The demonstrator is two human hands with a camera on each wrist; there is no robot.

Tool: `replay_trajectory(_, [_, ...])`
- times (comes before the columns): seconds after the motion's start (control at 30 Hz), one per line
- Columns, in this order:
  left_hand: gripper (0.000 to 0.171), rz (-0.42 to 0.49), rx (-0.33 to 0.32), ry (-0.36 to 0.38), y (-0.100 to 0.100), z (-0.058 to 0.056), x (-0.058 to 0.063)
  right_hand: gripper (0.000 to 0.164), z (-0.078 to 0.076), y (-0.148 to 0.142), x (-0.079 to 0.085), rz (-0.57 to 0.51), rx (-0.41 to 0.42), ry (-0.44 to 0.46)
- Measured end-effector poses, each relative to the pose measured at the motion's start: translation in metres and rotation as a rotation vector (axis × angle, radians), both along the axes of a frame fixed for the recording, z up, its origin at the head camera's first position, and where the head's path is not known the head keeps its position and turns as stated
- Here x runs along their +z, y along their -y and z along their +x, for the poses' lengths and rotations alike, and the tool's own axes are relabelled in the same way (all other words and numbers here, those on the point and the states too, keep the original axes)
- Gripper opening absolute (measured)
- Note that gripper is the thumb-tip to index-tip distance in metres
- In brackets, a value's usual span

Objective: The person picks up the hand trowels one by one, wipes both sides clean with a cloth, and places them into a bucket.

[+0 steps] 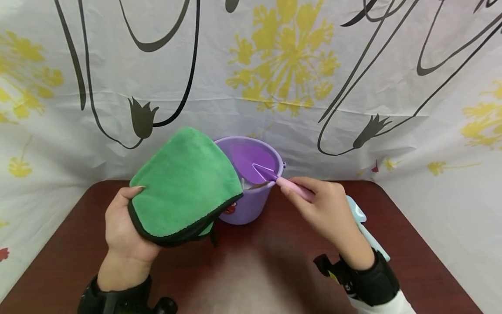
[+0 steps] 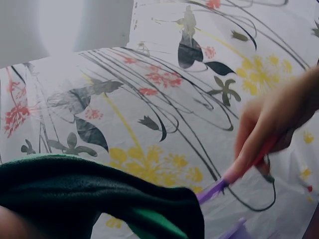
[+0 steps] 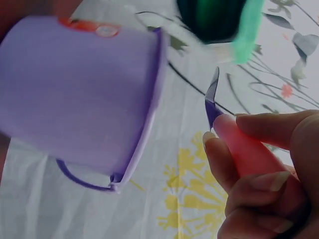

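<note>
My left hand (image 1: 127, 231) holds a folded green towel (image 1: 184, 187) with black edging, thumb on top and the other fingers hidden beneath it. The cloth overlaps the left side of a purple bucket (image 1: 245, 209) in the head view. My right hand (image 1: 325, 205) grips the pink handle (image 3: 249, 149) of a small trowel (image 1: 266, 173), thumb and fingers wrapped round it. The trowel's pointed purple blade hangs over the bucket's opening, tilted toward the cloth. Something whitish and brown shows inside the bucket near its front rim.
A light blue plastic tool (image 1: 370, 237) lies on the dark red-brown table (image 1: 251, 270), to the right and partly behind my right forearm. A white patterned sheet (image 1: 188, 69) hangs right behind the table. The bucket's handle (image 3: 82, 177) hangs at its side.
</note>
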State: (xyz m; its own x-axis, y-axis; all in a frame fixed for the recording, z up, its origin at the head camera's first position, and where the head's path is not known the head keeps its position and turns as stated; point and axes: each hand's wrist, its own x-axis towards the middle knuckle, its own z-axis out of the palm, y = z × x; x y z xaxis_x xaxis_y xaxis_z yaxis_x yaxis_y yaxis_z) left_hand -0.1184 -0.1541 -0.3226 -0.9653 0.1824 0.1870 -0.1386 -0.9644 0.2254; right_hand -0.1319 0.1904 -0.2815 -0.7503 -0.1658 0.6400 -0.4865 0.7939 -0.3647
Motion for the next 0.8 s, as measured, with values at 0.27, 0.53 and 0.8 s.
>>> replay_trajectory(0.27, [0.033,-0.036,-0.007,-0.059,-0.004,0.000,-0.002,0.027,-0.025,0.012,0.012,0.141,0.049,0.116])
replay_trajectory(0.53, [0.035,-0.001,-0.014,-0.115,-0.005,-0.002,0.000,0.037,-0.055,0.036,0.020,0.286,0.113,0.261])
replay_trajectory(0.8, [0.038,-0.008,-0.026,-0.133,-0.004,-0.004,-0.002,0.038,-0.082,0.057,0.029,0.391,0.138,0.325])
